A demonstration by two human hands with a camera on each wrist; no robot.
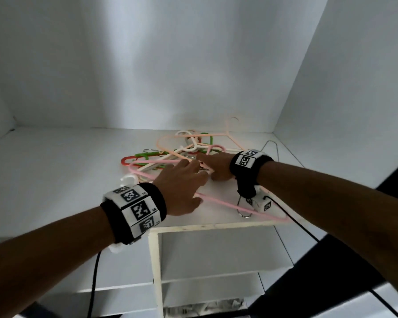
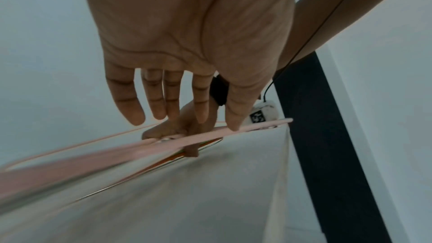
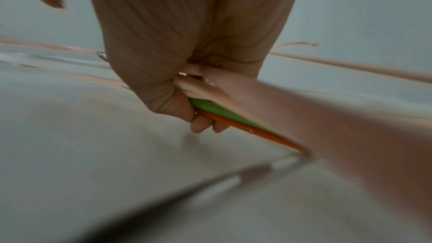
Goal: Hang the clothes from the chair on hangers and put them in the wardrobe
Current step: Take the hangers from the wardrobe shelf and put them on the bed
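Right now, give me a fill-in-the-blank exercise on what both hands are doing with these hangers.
1. The tangled hangers lie on a white ____ inside the wardrobe.
2. The right hand grips a bundle of hanger bars; the bar between the pale one and the orange one is ____.
3. The left hand has its fingers ____, reaching over a pink hanger.
4. Each wrist wears a black band with black-and-white ____ on it.

Missing words: shelf; green; straight; markers

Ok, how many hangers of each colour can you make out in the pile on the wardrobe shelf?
Pink hanger: 1
Peach hanger: 1
White hanger: 1
Green hanger: 1
Red hanger: 1
Wire hanger: 1
Total: at least 6; pile tangled.
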